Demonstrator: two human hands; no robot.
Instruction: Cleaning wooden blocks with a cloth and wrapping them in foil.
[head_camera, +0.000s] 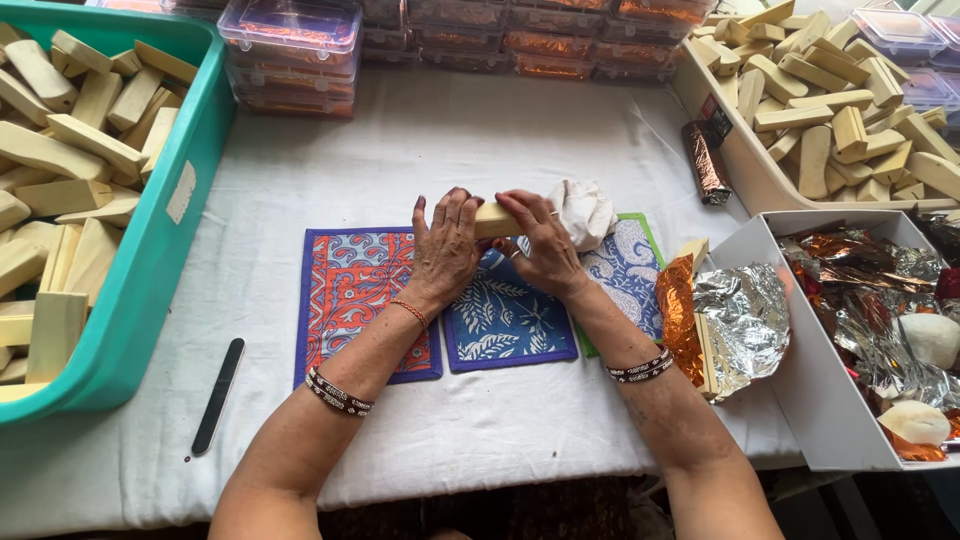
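Note:
Both hands hold one pale yellow bar (496, 219) over the patterned mats in the middle of the table. My left hand (445, 250) wraps its left end, fingers curled over the top. My right hand (540, 245) grips the right end, and its fingers also touch a crumpled white cloth (585, 211) lying just behind. A blue leaf-patterned mat (507, 325) lies under the hands, with a red and blue mat (350, 290) to its left.
A teal bin (160, 235) of pale bars fills the left side. A beige tray (745, 165) of bars sits far right, a foil-wrapped bar (706, 162) beside it. A white box (800, 350) holds crumpled foil; foil sheets (735, 320) lean against it. A black file (218, 395) lies near left. Clear lidded boxes (295, 50) stack behind.

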